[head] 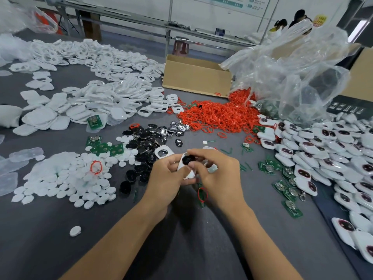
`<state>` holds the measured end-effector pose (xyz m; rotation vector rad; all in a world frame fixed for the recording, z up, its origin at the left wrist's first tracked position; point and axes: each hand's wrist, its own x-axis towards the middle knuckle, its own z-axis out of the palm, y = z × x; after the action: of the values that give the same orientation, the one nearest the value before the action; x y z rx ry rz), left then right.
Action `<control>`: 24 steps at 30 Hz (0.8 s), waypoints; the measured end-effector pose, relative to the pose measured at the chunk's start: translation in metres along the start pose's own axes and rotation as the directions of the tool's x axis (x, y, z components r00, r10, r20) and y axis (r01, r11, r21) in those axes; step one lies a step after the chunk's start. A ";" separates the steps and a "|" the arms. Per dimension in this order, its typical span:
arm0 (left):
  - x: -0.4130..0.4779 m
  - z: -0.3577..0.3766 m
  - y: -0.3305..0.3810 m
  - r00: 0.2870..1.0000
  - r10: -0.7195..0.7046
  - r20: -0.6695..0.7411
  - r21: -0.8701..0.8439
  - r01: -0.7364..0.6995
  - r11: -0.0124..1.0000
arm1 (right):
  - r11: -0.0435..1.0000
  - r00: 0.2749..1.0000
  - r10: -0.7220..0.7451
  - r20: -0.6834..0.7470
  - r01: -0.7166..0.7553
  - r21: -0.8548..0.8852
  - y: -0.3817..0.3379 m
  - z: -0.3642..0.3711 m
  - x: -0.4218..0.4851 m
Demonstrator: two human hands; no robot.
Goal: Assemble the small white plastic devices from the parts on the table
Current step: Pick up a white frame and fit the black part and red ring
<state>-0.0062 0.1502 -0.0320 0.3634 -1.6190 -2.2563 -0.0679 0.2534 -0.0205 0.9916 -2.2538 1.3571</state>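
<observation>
Close in, above the grey surface (181,245), the left hand (166,175) grips a white device shell (184,168) while the right hand (219,174) pinches the black insert (188,159) set in it. White discs (60,178), loose black parts (145,142) and green circuit boards (105,148) lie beyond. Farther back are red rings (218,116), white shell piles (90,98) and a cardboard box (195,77).

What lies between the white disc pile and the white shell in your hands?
Head view: a scatter of black oval parts lies on the table between the white disc pile and the held white shell.
</observation>
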 end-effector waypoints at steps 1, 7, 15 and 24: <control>0.000 0.000 0.000 1.000 -0.014 0.001 -0.017 0.014 1.000 | 0.998 0.999 -0.048 -0.014 0.047 -0.050 0.001 0.000 0.000; 0.002 0.001 0.002 0.997 -0.074 0.007 -0.110 0.074 0.991 | 0.974 0.991 -0.130 -0.015 0.124 -0.190 0.006 0.002 -0.001; 0.003 -0.001 -0.001 0.999 -0.043 0.007 -0.096 0.044 0.994 | 0.972 0.993 -0.118 -0.005 0.114 -0.208 0.000 0.001 -0.003; 0.004 -0.001 0.000 0.999 -0.047 -0.019 -0.074 0.045 0.996 | 0.892 0.965 -0.256 -0.054 0.215 -0.398 -0.003 0.004 -0.004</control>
<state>-0.0100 0.1477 -0.0323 0.4081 -1.5278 -2.3304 -0.0624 0.2505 -0.0228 0.9847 -2.1245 0.7964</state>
